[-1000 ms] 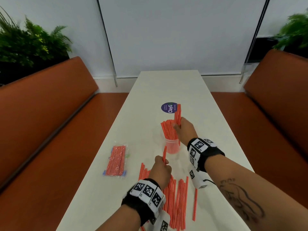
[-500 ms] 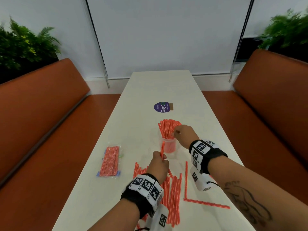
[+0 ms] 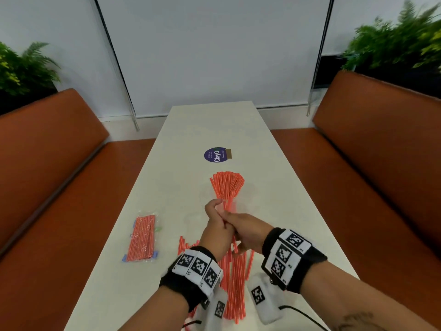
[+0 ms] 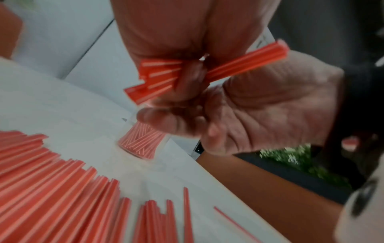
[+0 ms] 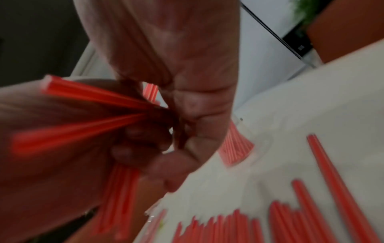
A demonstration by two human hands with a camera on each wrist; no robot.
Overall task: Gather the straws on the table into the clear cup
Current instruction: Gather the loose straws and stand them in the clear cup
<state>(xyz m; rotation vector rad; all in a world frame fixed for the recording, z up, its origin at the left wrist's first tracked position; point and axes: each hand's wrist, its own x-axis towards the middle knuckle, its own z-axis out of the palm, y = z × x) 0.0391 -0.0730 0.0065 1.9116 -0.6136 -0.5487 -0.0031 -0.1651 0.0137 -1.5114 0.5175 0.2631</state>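
A clear cup (image 3: 231,206) stands mid-table with a fan of red-and-white straws (image 3: 227,186) in it. Just in front of it my left hand (image 3: 216,212) and right hand (image 3: 235,223) meet, and both grip one small bundle of straws (image 4: 245,64). The bundle sticks out on both sides of the fists (image 5: 93,95) and is held above the table. A heap of loose straws (image 3: 235,283) lies under my wrists near the front edge. The cup (image 4: 141,143) shows low behind the fingers, and the hands partly hide it in the head view.
A sealed packet of straws (image 3: 143,237) lies to the left on the white table (image 3: 214,125). A round purple sticker (image 3: 215,155) sits beyond the cup. Orange benches (image 3: 47,175) flank the table on both sides, with plants behind them.
My right hand has left the cup's straws and come back to join my left hand. The straws my left hand held upright are now gripped by both hands.
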